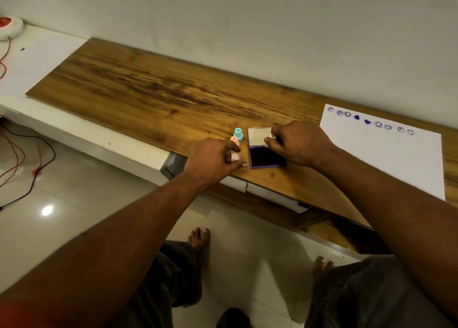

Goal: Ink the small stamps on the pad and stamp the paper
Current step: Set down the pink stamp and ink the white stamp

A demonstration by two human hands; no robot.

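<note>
A purple ink pad (265,158) lies open on the wooden desk, its pale lid (257,135) folded back. My right hand (297,143) hovers over the pad and pinches a small white stamp (269,140). My left hand (213,160) rests at the pad's left side, its fingers curled round a small whitish stamp (235,157). A teal stamp (238,134) and a pink stamp (234,140) stand upright just behind my left hand. The white paper (386,154) lies to the right, with a row of purple prints (369,122) along its far edge.
The wooden desk top (153,89) stretches left along the wall. A white round device (10,27) with a red top sits on the white shelf at far left. Cables (24,159) trail on the tiled floor. My feet show below the desk edge.
</note>
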